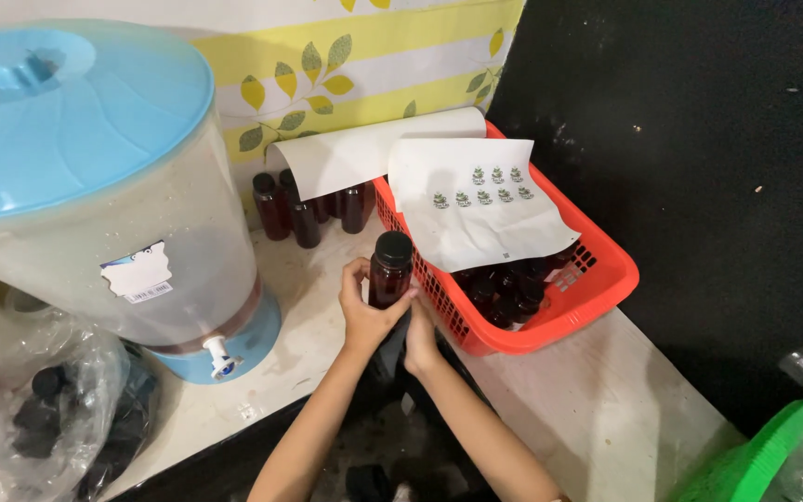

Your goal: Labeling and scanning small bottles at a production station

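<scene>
Two bare forearms, no sleeves in view, left hand [364,311] and right hand [419,336] without gloves, rings, watch or bracelets, short plain fingernails

A dark brown bottle [389,270] with a black cap is held upright by the left hand [364,311] and right hand [419,333] at the counter's [606,409] front edge, just beside an orange basket [597,288] of bottles.

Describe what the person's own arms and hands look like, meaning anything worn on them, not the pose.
Both forearms come up from the bottom edge and are bare: no sleeves, gloves, watch or bracelet show. The left hand has slim fingers with short, unpainted nails as far as the view tells. The right hand is likewise bare; no ring is visible on either hand. The upper arms lie outside the picture.
</scene>
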